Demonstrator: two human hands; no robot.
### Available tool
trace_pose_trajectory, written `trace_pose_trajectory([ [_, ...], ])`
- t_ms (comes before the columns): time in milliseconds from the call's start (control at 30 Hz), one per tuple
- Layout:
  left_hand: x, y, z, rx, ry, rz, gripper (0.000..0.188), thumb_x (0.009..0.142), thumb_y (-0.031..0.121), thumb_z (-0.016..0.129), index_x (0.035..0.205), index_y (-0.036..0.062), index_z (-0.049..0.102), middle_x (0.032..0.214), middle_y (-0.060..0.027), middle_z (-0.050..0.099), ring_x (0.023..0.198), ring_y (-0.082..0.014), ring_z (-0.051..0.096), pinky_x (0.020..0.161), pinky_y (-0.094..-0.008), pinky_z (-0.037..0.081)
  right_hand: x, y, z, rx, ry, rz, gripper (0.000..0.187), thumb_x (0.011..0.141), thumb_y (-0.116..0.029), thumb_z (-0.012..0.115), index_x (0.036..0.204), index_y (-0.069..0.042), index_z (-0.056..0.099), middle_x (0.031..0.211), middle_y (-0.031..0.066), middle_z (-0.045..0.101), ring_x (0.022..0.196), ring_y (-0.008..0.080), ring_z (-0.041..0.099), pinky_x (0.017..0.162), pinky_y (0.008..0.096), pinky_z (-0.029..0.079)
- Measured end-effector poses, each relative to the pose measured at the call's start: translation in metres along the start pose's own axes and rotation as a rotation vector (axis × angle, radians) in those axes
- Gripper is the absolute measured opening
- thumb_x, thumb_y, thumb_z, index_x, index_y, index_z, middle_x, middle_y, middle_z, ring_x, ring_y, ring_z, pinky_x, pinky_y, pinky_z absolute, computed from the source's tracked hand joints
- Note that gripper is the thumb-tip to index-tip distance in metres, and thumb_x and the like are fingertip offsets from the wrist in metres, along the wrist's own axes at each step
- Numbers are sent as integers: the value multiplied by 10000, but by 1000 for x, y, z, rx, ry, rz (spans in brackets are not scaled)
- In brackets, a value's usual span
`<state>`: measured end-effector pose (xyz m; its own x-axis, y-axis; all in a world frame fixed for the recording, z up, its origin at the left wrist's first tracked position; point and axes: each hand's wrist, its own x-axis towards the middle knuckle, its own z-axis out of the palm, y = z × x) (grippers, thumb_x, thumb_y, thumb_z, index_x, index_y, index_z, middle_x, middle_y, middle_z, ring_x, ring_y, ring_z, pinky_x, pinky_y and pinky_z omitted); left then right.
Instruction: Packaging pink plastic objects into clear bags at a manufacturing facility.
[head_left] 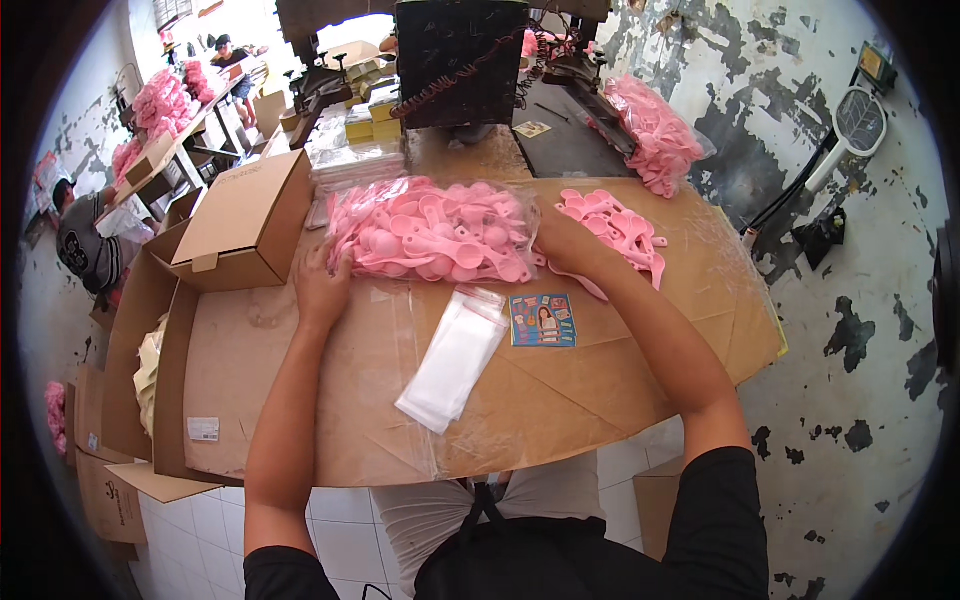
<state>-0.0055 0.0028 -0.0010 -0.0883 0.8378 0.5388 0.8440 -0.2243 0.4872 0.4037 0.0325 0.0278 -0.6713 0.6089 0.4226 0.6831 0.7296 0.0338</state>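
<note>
A clear plastic bag full of pink measuring spoons (pixel 440 235) lies across the cardboard-covered table in front of me. My left hand (pixel 321 285) grips its left end, fingers curled against the plastic. At the opposite end my right hand (pixel 562 238) grips the bag's edge, its fingertips partly hidden. Just beyond that hand spreads a loose heap of pink measuring spoons (pixel 625 230). Nearer to me lie a stack of clear plastic sleeves (pixel 453 360) and a small pile of blue printed cards (pixel 543 321).
A closed cardboard box (pixel 245 215) stands at the left beside an open carton (pixel 170 370). Behind the bag is a black machine (pixel 460 65). Another bag of pink pieces (pixel 655 135) sits at back right. People work at far left, one in a grey shirt (pixel 85 240).
</note>
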Motion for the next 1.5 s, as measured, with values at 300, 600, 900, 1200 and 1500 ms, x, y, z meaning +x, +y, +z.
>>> trace_pose_trajectory([
  [300, -2, -6, 2, -52, 2, -12, 459, 949, 375, 634, 1274, 53, 671, 1227, -194, 651, 1161, -377, 594, 1031, -458, 439, -24, 3, -61, 263, 36, 253, 197, 877, -43, 605, 1068, 1, 628, 1156, 179, 573, 1041, 388, 604, 907, 423, 487],
  [600, 0, 0, -2, -38, -21, -17, 470, 955, 374, 634, 1277, 34, 666, 1267, -207, 644, 1197, -370, 588, 1047, -440, 437, -34, -4, -20, 23, 27, 325, 163, 906, -178, 639, 1031, -74, 633, 1067, 103, 634, 1123, 302, 561, 969, 434, 422],
  [900, -1, -5, 4, -59, -20, -47, 480, 963, 380, 625, 1293, 34, 661, 1275, -218, 640, 1205, -378, 583, 1052, -440, 435, -70, 42, -55, 98, -25, 315, 203, 853, -141, 658, 1036, -53, 668, 1177, 103, 652, 1077, 317, 603, 941, 447, 441],
  [1200, 0, 3, -3, -46, -24, -44, 454, 972, 378, 612, 1295, 63, 668, 1242, -210, 646, 1172, -373, 595, 1027, -437, 450, -88, 9, -85, -75, 56, 424, 277, 920, -239, 620, 1127, -56, 633, 1230, 187, 581, 1170, 376, 542, 1041, 474, 392],
  [1500, -1, -2, 0, -66, -27, -49, 439, 976, 367, 611, 1296, 72, 667, 1231, -201, 646, 1150, -363, 604, 1012, -432, 459, -92, 20, -12, -310, -3, 469, 424, 1033, -339, 481, 1426, -186, 528, 1583, 157, 353, 1508, 361, 248, 1203, 607, 164],
])
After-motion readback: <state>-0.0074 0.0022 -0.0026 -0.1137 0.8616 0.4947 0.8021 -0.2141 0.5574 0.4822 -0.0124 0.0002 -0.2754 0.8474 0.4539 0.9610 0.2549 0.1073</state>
